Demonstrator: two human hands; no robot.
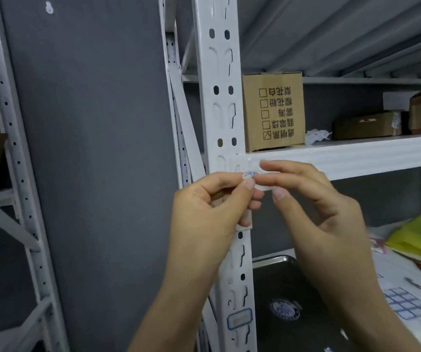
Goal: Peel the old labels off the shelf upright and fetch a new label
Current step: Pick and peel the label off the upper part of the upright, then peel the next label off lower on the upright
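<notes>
Both hands are raised in front of the white shelf upright, at the height where a shelf beam joins it. The left hand has its fingers curled and pinches a small crumpled old label with blue marks between the thumb and the forefinger. This scrap is just in front of the upright's right edge; whether it still sticks to the metal is hidden by the fingers.

The right hand comes from the right of the upright, and its forefinger reaches to the scrap. A white strip lies between its forefinger and thumb, but it is not possible to tell if this hand really grips anything. What the strip is also stays unclear.

Lower on the upright, under the hands, one blue-framed label is stuck to the face, its writing too blurred to read. To the right of the upright, on the lower shelf, a label sheet with blue frames lies flat, partly behind the right forearm. A cardboard box stands just right of the upright on the upper shelf, with its print upside down.
</notes>
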